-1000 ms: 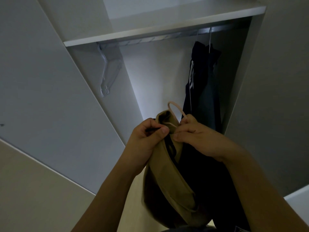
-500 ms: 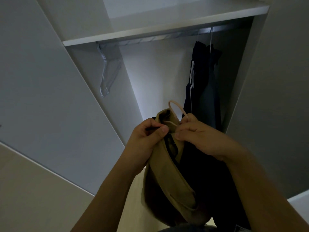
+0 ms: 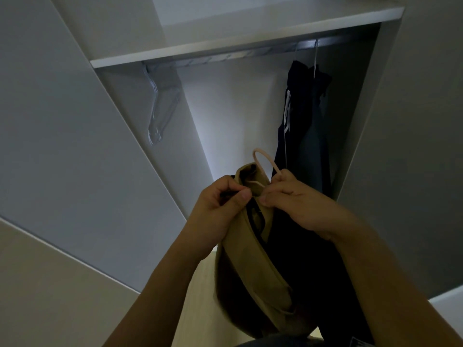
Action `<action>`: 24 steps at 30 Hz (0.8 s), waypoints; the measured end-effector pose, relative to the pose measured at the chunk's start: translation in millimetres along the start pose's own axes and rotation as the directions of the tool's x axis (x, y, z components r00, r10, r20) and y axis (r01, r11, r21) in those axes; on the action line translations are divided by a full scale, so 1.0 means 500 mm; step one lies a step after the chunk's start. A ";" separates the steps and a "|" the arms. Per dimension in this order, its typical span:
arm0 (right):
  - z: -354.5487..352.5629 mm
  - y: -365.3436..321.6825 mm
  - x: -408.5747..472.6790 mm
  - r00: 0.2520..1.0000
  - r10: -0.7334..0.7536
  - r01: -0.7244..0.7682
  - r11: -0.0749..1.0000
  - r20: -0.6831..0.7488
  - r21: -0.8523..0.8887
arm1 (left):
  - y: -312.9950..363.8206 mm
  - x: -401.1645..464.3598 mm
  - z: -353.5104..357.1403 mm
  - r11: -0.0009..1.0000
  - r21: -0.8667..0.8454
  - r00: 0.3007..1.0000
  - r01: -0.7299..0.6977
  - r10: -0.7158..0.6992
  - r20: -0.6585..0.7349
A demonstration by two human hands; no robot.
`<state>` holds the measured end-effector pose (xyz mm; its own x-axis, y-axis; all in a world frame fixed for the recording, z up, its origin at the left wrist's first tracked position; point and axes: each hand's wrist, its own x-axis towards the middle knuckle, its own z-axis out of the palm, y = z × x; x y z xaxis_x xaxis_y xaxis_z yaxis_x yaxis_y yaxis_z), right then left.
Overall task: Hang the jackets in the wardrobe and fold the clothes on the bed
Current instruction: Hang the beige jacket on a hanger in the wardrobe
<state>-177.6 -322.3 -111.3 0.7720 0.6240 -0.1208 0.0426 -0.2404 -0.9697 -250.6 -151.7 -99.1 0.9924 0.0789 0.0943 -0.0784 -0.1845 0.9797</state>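
Head view. The tan jacket [image 3: 253, 251] is held in front of the open wardrobe [image 3: 413, 121], below the level of the rail [image 3: 240, 55]. Its long axis runs roughly vertically in the picture: the collar end points up toward the rail, and the body hangs down toward the lower edge of the frame. A dark lining shows inside the collar opening and along the right side.

The pink hanger [image 3: 265, 162] sits in the collar. Its hook rises out of the collar and curves over toward the upper left.

The left hand [image 3: 220, 211] pinches the left collar edge of the tan jacket between thumb and curled fingers. The right hand [image 3: 298, 201] grips the neck of the pink hanger just below the hook, fingers curled round it, thumb tip touching the collar fabric. The two hands are just beside each other, with the collar between them.

On the rail, a dark jacket [image 3: 304, 126] hangs at the right, and a clear hanger [image 3: 162, 106] hangs bare at the left. A white shelf [image 3: 225, 50] lies directly above the rail.
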 end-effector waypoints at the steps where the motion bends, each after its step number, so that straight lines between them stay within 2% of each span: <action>1: 0.001 0.002 0.002 1.000 0.003 -0.003 1.000 -0.012 0.004 | -0.001 0.000 -0.001 0.999 0.039 1.000 -0.013 0.013 0.001; 8: 0.008 0.013 0.008 0.986 -0.048 0.053 0.998 -0.158 0.028 | 0.012 0.005 -0.008 0.982 0.162 0.992 -0.098 0.083 0.097; 11: 0.010 0.010 0.009 0.987 -0.039 0.046 0.998 -0.158 0.043 | 0.006 0.011 -0.011 0.938 0.322 0.992 -0.127 0.114 0.060; 13: 0.012 0.008 0.011 0.987 -0.027 0.039 0.997 -0.160 0.073 | 0.001 0.011 -0.008 0.864 0.468 0.974 -0.185 0.224 -0.029; 16: 0.010 0.004 0.015 0.985 -0.001 0.018 0.995 -0.174 0.095 | -0.012 0.007 -0.015 0.658 0.710 0.896 -0.251 0.435 -0.087; 19: 0.009 -0.001 0.018 0.976 0.011 0.023 0.988 -0.216 0.155 | -0.015 -0.005 -0.020 0.517 0.813 0.878 -0.266 0.478 -0.017; 24: 0.024 -0.006 0.042 0.958 0.029 0.032 0.977 -0.285 0.209 | -0.001 -0.014 0.000 0.347 0.860 0.830 -0.374 0.540 0.144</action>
<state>-169.1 -299.9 -113.5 0.9215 0.3791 -0.0839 -0.0662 -0.0594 -0.9960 -257.5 -152.2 -100.5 0.7946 -0.1748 0.5814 -0.3172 -0.9361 0.1521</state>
